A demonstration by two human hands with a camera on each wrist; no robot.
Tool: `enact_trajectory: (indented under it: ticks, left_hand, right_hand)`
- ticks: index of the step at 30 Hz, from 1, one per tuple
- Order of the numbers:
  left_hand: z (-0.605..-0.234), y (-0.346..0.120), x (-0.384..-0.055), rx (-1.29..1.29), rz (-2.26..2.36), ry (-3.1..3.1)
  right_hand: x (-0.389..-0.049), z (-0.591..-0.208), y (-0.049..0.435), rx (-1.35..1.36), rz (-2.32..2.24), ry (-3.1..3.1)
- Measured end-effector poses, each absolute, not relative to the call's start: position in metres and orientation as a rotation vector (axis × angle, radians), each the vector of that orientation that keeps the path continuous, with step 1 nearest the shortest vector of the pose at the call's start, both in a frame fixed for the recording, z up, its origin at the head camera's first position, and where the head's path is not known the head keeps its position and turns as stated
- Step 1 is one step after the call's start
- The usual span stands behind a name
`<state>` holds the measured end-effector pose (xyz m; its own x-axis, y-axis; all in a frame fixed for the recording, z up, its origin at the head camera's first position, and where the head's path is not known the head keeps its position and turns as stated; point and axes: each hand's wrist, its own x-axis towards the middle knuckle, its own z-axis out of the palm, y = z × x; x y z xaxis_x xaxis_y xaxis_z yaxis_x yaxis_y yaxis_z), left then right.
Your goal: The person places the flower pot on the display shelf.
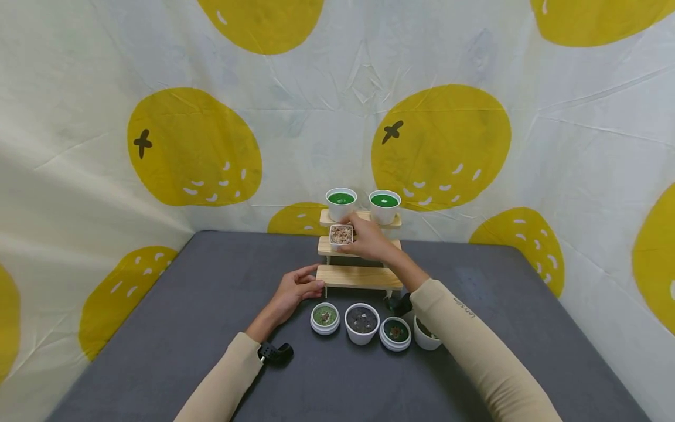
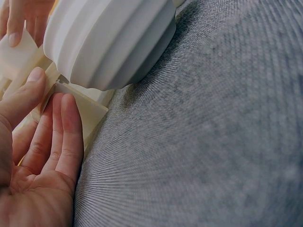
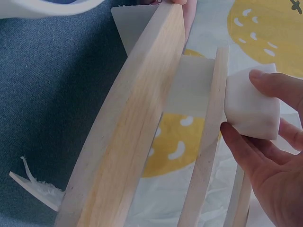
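Note:
A three-tier wooden stand point(image 1: 358, 276) rises in steps in the middle of the table. My right hand point(image 1: 371, 240) grips a small white square pot point(image 1: 341, 235) filled with pale pebbles, at the left of the middle tier. In the right wrist view, thumb and fingers hold this pot point(image 3: 251, 101) by its sides, its base against or very near the board. My left hand point(image 1: 293, 293) pinches the left end of the lowest tier; in the left wrist view the thumb is on one side and the fingers point(image 2: 71, 118) are on the other.
On the top tier stand two white pots with green contents point(image 1: 341, 199) point(image 1: 384, 201). Before the stand sit a low pot point(image 1: 324, 329), a dark-filled pot point(image 1: 361, 337), another low pot point(image 1: 395, 344) and one point(image 1: 426, 341) partly behind my right sleeve. A patterned cloth point(image 1: 316, 146) hangs behind.

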<state>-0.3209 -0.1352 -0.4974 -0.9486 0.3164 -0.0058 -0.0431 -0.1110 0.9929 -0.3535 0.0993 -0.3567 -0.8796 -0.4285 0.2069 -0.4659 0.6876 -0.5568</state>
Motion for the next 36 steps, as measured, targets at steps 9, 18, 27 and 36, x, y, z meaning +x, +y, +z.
enact_trajectory:
  ticks: [9, 18, 27, 36]
  left_hand:
    - [-0.4963, -0.1323, -0.3220, 0.298, 2.167, 1.903]
    - [-0.4974, -0.1335, -0.3209, 0.294, 2.166, 1.907]
    - [-0.4979, -0.1354, -0.3197, 0.310, 2.172, 1.900]
    - [-0.4977, -0.1343, -0.3182, 0.335, 2.172, 1.897]
  right_hand:
    - [-0.3519, -0.3580, 0.0985, 0.656, 1.046, -2.826]
    - [-0.3535, -0.3616, 0.0966, 0.654, 1.092, -2.799]
    - [-0.3523, -0.3641, 0.0931, 0.629, 1.143, -2.779]
    - [-0.3511, -0.3653, 0.0956, 0.643, 1.173, -2.771]
